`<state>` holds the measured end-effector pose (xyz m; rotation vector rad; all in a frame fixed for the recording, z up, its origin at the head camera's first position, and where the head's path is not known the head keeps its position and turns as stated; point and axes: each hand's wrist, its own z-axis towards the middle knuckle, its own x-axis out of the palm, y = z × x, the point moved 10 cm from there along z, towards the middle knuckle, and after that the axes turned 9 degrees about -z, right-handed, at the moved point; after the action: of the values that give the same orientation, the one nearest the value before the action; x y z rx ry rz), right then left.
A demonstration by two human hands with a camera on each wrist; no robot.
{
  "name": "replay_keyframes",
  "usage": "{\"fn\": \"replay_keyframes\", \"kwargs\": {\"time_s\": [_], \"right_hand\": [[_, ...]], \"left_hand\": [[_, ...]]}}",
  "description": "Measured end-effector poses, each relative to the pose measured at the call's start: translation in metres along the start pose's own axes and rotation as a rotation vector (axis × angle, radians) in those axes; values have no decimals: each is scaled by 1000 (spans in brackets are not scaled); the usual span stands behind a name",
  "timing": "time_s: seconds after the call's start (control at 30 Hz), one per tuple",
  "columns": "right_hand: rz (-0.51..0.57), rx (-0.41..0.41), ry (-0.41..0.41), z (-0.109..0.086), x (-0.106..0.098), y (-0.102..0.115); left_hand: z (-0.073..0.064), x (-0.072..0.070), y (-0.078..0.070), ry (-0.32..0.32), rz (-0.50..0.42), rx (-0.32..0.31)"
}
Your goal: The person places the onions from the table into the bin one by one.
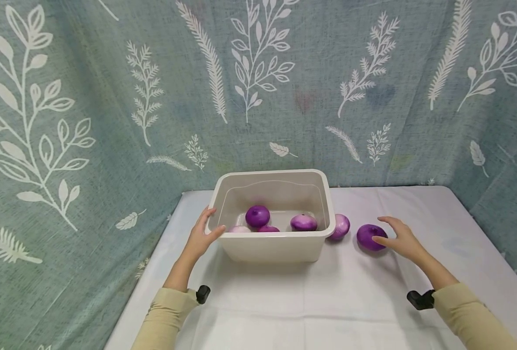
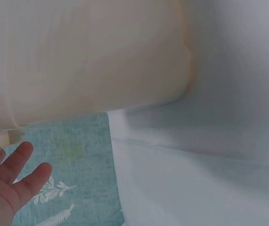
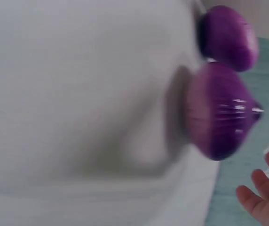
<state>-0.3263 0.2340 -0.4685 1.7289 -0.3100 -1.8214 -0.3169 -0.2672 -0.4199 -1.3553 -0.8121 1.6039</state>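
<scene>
A light beige plastic bin (image 1: 267, 248) stands on the table with several purple onions inside, one of them dark and upright (image 1: 257, 216). My left hand (image 1: 202, 236) is at the bin's left front corner, fingertips by the rim. In the left wrist view its fingers (image 2: 33, 181) are extended beside the bin wall (image 2: 87, 56). To the right of the bin sits a dark purple onion (image 1: 371, 237), its tip up in the right wrist view. Spread fingers of my right hand (image 1: 400, 238) reach beside and over it without gripping. Another, paler onion (image 1: 340, 227) lies against the bin's right side.
A white cloth covers the table (image 1: 258, 301). Green fabric with white leaf prints (image 1: 302, 97) hangs behind and at both sides, close to the table's edges. The bin's back wall stands near the rear fabric.
</scene>
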Motion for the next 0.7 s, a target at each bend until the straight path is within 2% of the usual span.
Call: {"fn": "replay_keyframes", "kwargs": {"time_s": [0.2, 0.3, 0.5, 0.6, 0.7], "right_hand": [[28, -36, -67, -4, 11, -7], [47, -21, -46, -6, 19, -11], [100, 73, 34, -9, 35, -28], [134, 97, 37, -8, 38, -33], [159, 106, 29, -6, 41, -36]], "left_hand": [[-1, 0, -1, -5, -2, 3], [-1, 0, 0, -5, -1, 0], [-1, 0, 1, -5, 11, -4], [0, 0, 3, 3, 1, -30], [1, 1, 2, 5, 5, -27]]}}
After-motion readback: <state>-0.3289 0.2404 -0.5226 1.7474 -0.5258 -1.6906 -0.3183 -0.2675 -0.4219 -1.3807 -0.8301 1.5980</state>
